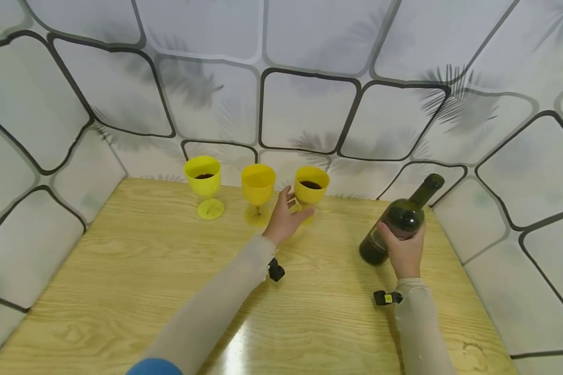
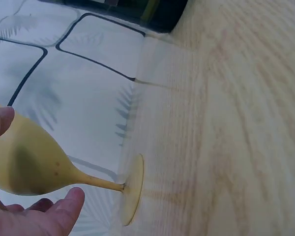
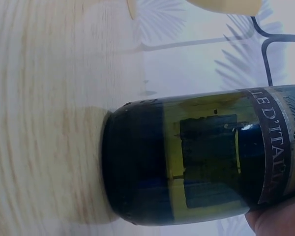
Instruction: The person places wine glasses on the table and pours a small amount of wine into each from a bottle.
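In the head view my right hand [image 1: 407, 252] grips a dark green wine bottle [image 1: 405, 214] round its body, neck leaning to the upper right. The right wrist view shows the bottle's base [image 3: 137, 162] close to the tabletop; whether they touch I cannot tell. My left hand [image 1: 286, 219] is at the rightmost yellow goblet [image 1: 311, 194], which holds dark liquid. Its fingers and thumb are spread on either side of that goblet's bowl [image 2: 32, 157], not visibly closed round it. The goblet's foot [image 2: 133, 191] stands on the table.
Left of my left hand stands a second yellow goblet [image 1: 258, 187], its inside showing no dark liquid. A third goblet [image 1: 204, 179] with dark liquid is farther left. The wooden table [image 1: 122, 291] meets patterned walls [image 1: 309, 114] at the back and both sides.
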`<state>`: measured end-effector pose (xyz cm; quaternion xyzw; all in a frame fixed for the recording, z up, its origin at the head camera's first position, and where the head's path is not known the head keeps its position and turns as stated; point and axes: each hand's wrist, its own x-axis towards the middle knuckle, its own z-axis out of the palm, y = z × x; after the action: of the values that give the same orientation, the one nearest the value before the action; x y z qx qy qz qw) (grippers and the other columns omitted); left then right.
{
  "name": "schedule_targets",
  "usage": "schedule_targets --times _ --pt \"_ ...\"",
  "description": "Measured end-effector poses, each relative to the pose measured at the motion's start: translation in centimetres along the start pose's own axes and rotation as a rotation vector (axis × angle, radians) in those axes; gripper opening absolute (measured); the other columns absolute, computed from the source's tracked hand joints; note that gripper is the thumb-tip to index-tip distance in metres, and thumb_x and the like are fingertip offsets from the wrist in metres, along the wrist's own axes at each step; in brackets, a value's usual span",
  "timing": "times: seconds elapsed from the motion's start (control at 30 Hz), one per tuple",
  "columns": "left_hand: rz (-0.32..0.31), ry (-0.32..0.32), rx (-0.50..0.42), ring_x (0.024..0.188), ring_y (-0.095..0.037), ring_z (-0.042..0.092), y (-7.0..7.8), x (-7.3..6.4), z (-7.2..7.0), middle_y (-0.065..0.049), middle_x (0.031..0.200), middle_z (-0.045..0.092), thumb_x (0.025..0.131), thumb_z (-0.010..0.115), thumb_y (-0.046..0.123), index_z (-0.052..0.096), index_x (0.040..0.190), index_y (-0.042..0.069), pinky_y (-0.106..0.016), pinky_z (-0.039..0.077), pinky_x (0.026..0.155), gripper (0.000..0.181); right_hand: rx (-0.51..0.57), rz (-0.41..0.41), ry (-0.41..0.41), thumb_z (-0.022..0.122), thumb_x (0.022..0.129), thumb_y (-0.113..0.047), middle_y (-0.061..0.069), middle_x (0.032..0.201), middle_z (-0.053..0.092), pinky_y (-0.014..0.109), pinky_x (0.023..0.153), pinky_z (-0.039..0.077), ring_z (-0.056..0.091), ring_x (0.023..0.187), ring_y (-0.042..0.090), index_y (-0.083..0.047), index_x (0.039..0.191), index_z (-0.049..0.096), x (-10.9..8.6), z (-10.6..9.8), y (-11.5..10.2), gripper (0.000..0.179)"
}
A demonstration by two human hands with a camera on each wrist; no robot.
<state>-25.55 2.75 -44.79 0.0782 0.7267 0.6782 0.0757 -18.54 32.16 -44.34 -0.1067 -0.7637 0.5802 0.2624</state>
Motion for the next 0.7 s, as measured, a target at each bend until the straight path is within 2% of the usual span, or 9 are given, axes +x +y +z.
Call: schedule_targets --times 0.1,0.23,0.27,0.33,0.4,0.5,0.6,0.63,0.7 --pt "-0.034 -0.052 0.036 0.148 -0.033 0.039 -0.2 -1.6 -0.5 -0.017 0.16 0.035 0.1 0.07 0.032 0.015 0.165 0.012 -0.049 0.044 0.113 0.087 -0.009 -0.002 -0.025 0.085 0.085 -0.015 -0.008 0.134 0.051 0.029 0.105 0.04 0.049 0.125 0.009 -0.023 0.156 0.035 0.0 -0.2 0.0 0.087" --pt "-0.028 -0.16 0.113 0.139 -0.032 0.049 -0.3 -4.2 -1.6 -0.018 0.15 0.046 0.102 0.067 0.029 0.03 0.159 0.008 -0.048 0.05 0.108 0.071 -0.016 0.015 -0.084 0.085 0.086 -0.015 -0.007 0.133 0.053 0.033 0.104 0.041 0.051 0.123 0.01 -0.024 0.154 0.036 0.0 -0.5 -0.3 0.083" --pt "-0.018 -0.175 0.13 0.135 -0.031 0.052 -0.3 -4.8 -2.1 -0.018 0.147 0.049 0.103 0.066 0.028 0.036 0.156 0.008 -0.047 0.051 0.106 0.065 -0.02 0.027 -0.098 0.085 0.087 -0.016 -0.007 0.133 0.053 0.034 0.104 0.041 0.051 0.122 0.01 -0.025 0.154 0.036 -0.1 -0.6 -0.3 0.083" --pt "0.004 -0.164 0.185 0.124 -0.027 0.058 -0.1 -6.0 -3.1 -0.015 0.137 0.057 0.103 0.065 0.029 0.048 0.147 0.008 -0.044 0.054 0.1 0.052 -0.011 0.049 -0.117 0.084 0.087 -0.017 -0.007 0.132 0.054 0.035 0.104 0.041 0.051 0.122 0.01 -0.026 0.153 0.036 -0.1 -0.6 -0.5 0.082" --pt "0.015 -0.095 0.228 0.11 -0.023 0.062 0.2 -6.9 -4.4 -0.011 0.123 0.063 0.103 0.065 0.028 0.058 0.135 0.009 -0.04 0.055 0.092 0.038 -0.005 0.065 -0.127 0.084 0.087 -0.018 -0.007 0.132 0.054 0.035 0.104 0.041 0.051 0.121 0.011 -0.026 0.153 0.037 -0.1 -0.6 -0.6 0.081" --pt "0.03 0.083 0.257 0.094 -0.022 0.06 0.3 -7.6 -6.5 -0.008 0.106 0.063 0.103 0.065 0.026 0.062 0.118 0.007 -0.037 0.053 0.082 0.025 -0.003 0.076 -0.13 0.084 0.088 -0.018 -0.009 0.13 0.054 0.034 0.102 0.041 0.051 0.12 0.01 -0.025 0.152 0.037 0.0 -0.5 -0.7 0.08" --pt "0.045 0.234 0.209 0.095 -0.026 0.056 0.1 -7.5 -8.3 -0.014 0.109 0.058 0.101 0.069 0.023 0.053 0.121 0.004 -0.037 0.05 0.083 0.032 0.002 0.067 -0.125 0.083 0.088 -0.015 -0.01 0.128 0.055 0.032 0.101 0.041 0.052 0.118 0.008 -0.024 0.152 0.038 0.1 -0.5 -0.8 0.078" --pt "0.057 0.267 0.189 0.098 -0.028 0.056 0.0 -7.4 -8.8 -0.017 0.113 0.056 0.1 0.071 0.023 0.049 0.124 0.004 -0.039 0.051 0.085 0.038 0.003 0.066 -0.122 0.083 0.088 -0.014 -0.011 0.127 0.055 0.032 0.101 0.041 0.052 0.118 0.008 -0.024 0.151 0.039 0.1 -0.5 -0.7 0.078" --pt "0.084 0.294 0.14 0.109 -0.034 0.055 -0.1 -7.0 -9.7 -0.02 0.124 0.052 0.098 0.073 0.021 0.043 0.134 0.003 -0.042 0.051 0.094 0.05 0.013 0.059 -0.119 0.082 0.088 -0.012 -0.011 0.127 0.055 0.032 0.101 0.041 0.052 0.118 0.007 -0.023 0.151 0.039 0.1 -0.6 -0.7 0.077"
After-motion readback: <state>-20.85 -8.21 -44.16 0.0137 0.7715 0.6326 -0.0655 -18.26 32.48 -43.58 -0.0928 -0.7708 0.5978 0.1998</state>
